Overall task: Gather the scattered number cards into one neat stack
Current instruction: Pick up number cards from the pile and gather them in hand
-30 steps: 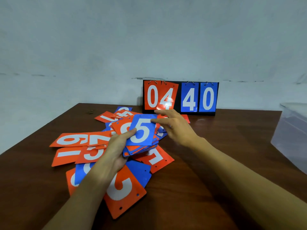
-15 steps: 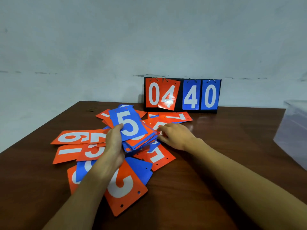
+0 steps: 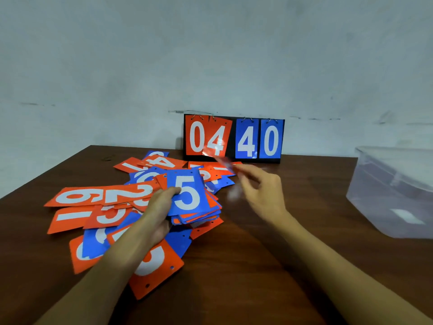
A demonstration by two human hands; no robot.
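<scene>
My left hand [image 3: 157, 212] grips a thick stack of number cards [image 3: 187, 195] with a blue 5 on top, held just above the table. Loose orange and blue cards lie around it: an orange 6 [image 3: 75, 197] at the left, a large orange card [image 3: 159, 270] under my left forearm, and more behind the stack [image 3: 161, 161]. My right hand [image 3: 264, 195] is raised to the right of the stack and blurred. Its fingertips pinch a thin orange card [image 3: 222, 160], seen nearly edge-on.
A black flip scoreboard [image 3: 234, 139] reading 04 40 stands at the back of the brown table [image 3: 257, 266] against the wall. A translucent plastic box [image 3: 393, 191] sits at the right edge.
My right hand has lifted off the cards behind the stack and swung up to the right with an orange card. The stack in my left hand has turned so the 5 faces me squarely.
</scene>
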